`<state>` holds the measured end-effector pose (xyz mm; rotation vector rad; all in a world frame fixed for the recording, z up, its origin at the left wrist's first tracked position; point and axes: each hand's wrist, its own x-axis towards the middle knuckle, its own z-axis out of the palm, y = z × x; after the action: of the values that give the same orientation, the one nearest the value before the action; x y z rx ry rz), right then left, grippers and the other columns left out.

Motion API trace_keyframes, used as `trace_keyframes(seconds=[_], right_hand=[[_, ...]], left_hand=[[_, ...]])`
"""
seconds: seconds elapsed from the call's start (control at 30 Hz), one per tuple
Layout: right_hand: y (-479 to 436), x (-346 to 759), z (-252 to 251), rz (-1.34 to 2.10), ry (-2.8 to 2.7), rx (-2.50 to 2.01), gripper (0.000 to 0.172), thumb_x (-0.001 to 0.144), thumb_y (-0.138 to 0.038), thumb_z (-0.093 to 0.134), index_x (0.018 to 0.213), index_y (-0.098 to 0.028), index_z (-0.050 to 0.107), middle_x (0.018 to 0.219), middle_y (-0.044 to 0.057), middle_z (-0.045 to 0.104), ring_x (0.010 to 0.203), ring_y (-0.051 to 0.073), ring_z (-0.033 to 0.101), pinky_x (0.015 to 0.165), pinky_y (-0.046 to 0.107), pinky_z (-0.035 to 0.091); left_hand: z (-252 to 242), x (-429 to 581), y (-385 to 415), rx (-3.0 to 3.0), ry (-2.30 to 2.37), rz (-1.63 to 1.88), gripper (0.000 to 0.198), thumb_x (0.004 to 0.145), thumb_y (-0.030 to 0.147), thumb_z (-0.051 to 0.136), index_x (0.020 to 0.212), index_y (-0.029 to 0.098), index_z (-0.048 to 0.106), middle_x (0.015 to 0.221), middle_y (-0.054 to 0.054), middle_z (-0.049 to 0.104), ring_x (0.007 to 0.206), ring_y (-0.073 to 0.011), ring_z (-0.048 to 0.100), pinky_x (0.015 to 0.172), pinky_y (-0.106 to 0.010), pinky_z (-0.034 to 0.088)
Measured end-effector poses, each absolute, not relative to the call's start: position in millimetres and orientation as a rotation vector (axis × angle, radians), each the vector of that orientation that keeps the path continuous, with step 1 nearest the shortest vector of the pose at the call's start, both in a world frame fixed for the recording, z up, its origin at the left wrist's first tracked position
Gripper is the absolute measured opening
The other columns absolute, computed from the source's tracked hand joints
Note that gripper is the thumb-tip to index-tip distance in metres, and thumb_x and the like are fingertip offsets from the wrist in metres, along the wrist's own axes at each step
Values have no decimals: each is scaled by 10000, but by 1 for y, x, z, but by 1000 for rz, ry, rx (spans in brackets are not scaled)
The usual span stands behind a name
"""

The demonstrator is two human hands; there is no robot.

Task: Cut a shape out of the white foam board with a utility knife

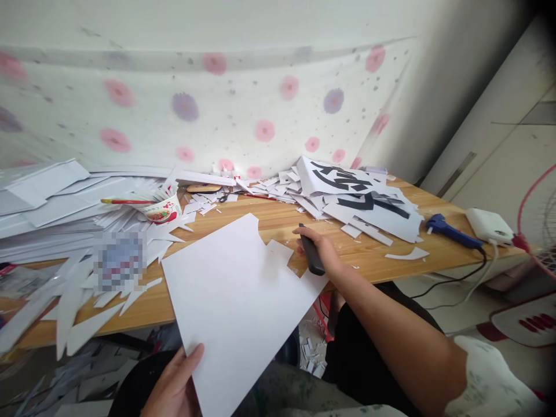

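A large white board [234, 301] with a notched, curved far edge lies partly on the wooden table and juts over its front edge. My left hand [176, 382] grips its lower left side, thumb on top. Held in my right hand [321, 246] is a dark cutter-like tool [311, 252], just above the board's right corner. A small white piece [279, 253] lies beside the notch.
White board offcuts [73, 214] and a paper cup [163, 209] are at the left. Sheets with black characters [343, 182] lie at the back right. A blue glue gun [454, 231] and a white box [490, 226] sit near the table's right end.
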<state>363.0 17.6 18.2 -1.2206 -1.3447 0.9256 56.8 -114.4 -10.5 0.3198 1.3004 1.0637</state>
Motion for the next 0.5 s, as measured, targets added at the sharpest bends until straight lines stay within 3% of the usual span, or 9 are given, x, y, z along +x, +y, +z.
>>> trace_keyframes(seconds=[0.07, 0.2, 0.33, 0.5], right_hand=[[17, 361, 19, 874, -1383, -1234, 324, 763, -425, 583, 1008, -214, 596, 695, 9, 638, 647, 193, 639, 630, 327, 516], [11, 359, 26, 795, -1506, -1261, 395, 661, -353, 708, 1002, -234, 548, 863, 37, 681, 770, 223, 654, 734, 364, 510], [0, 353, 34, 776, -1627, -1266, 444, 653, -274, 693, 1043, -238, 483, 962, 58, 666, 756, 216, 650, 691, 352, 513], [-11, 342, 42, 624, -1727, -1199, 444, 690, -185, 618, 1097, -263, 458, 886, 10, 624, 686, 180, 600, 627, 312, 478]], left_hand=[[-1, 62, -113, 327, 1295, 1078, 757, 507, 291, 872, 1216, 254, 610, 1044, -51, 741, 979, -323, 677, 809, -391, 572], [0, 50, -114, 300, 1271, 1098, 822, 461, 309, 900, 1225, 271, 601, 1033, -53, 744, 1002, -344, 667, 802, -409, 579], [-5, 26, -112, 325, 1311, 1104, 916, 447, 353, 907, 1289, 275, 555, 1040, -60, 740, 1022, -368, 654, 779, -433, 589], [-16, -5, -105, 370, 1315, 1139, 964, 466, 336, 900, 1338, 357, 491, 1116, -12, 713, 1075, -366, 629, 796, -434, 601]])
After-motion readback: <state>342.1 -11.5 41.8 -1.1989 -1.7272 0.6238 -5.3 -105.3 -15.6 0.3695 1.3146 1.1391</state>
